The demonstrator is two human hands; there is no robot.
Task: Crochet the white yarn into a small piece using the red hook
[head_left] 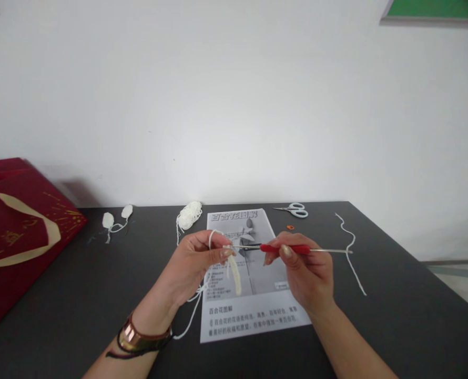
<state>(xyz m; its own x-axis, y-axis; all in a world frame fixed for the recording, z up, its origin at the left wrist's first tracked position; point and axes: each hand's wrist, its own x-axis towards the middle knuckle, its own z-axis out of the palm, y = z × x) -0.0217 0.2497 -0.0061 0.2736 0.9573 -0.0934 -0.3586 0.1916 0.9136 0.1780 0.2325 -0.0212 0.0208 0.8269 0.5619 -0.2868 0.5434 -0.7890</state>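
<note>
Here, both hands meet just above a printed sheet (pixel 253 316) on the dark table (pixel 395 316), working white yarn with a crochet hook (pixel 293 249). The left hand (pixel 194 263) is closed in a pinch on a small cream crochet strip (pixel 234 273), thumb and fingertips clamped at its top edge, with 1 loop of yarn (pixel 214 239) riding over the raised forefinger and the strand trailing down past the wrist. The right hand (pixel 305 271) grips the red handle of the hook between thumb and fingers, its metal tip pointing left and touching the strip right at the left fingertips; the bare metal tail sticks out to the right. Whether the tip has already caught a strand is too small to tell. To do this stitch well, I judge the left pinch should sit close beside the stitch being entered so the strip does not twist, the forefinger should keep the yarn lightly taut, and the hook should be turned at the wrist rather than pushed from the arm. Beyond the left hand lie a small ball of yarn (pixel 190 213) and, further left, 2 finished petals (pixel 115 218); a red bag (pixel 17 231) sits well out to the left. Beyond the right hand are scissors (pixel 295 210), a tiny orange marker (pixel 290 227), and to its right a loose yarn length (pixel 350 247)
</note>
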